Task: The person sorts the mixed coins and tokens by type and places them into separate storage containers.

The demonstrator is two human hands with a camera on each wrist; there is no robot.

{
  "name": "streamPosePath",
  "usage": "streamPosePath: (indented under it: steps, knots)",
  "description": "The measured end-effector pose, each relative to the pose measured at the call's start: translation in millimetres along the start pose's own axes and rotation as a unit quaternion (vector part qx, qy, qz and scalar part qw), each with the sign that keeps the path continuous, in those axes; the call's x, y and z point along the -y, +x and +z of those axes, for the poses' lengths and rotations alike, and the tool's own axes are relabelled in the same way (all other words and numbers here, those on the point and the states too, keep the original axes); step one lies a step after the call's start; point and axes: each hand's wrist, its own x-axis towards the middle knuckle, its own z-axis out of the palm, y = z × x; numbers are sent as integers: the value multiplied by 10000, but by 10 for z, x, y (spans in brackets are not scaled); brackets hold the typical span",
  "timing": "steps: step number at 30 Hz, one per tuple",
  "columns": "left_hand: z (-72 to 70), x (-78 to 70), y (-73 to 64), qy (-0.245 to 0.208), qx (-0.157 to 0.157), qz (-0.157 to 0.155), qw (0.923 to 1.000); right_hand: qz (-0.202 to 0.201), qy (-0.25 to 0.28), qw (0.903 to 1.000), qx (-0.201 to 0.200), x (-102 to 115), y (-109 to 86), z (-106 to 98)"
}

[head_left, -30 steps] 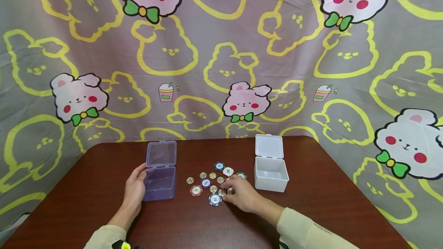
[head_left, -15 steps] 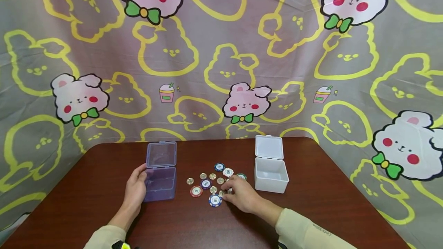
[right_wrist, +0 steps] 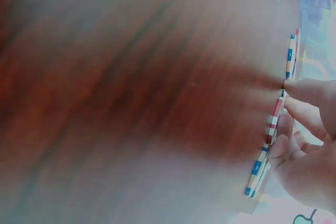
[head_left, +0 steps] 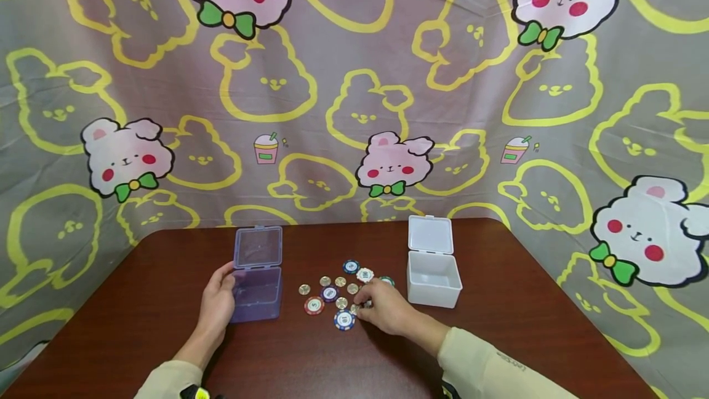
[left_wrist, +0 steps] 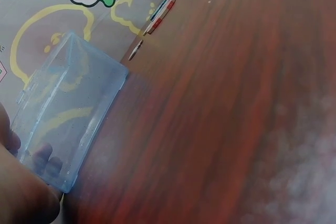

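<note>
My left hand (head_left: 217,300) holds the left side of an open translucent blue plastic box (head_left: 257,303), whose lid stands up at the back. In the left wrist view, some fingertips show through the wall of the box (left_wrist: 73,114). At the right of a loose spread of coins and poker chips, my right hand (head_left: 388,310) pinches at a gold coin (head_left: 354,309) on the table, partly hidden by the fingers. Just in front lies a blue-and-white poker chip (head_left: 344,320) marked 10. Red-edged and blue-edged chips (right_wrist: 256,171) appear edge-on by the right fingers in the right wrist view.
An open white plastic box (head_left: 434,288) stands right of my right hand. Between the boxes lie several gold coins, a red chip (head_left: 314,306), a purple chip (head_left: 330,294), a white chip (head_left: 365,274) and a dark blue chip (head_left: 351,266). A patterned curtain (head_left: 310,109) hangs behind the table.
My right thumb and forefinger have drawn slightly closer over the gold coin, which shows less than before. The left hand and both boxes stay in place.
</note>
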Motion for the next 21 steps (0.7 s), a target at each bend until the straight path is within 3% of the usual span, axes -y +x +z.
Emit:
streamPosePath:
  steps: [13,21]
  knots:
    - [10,-2,-6,-27,15,29,10000,-94,210,9995,202,5,58,-58]
    - [5,8,-12,22,-9,73,10000,87,308,9982,501,23,108,-69]
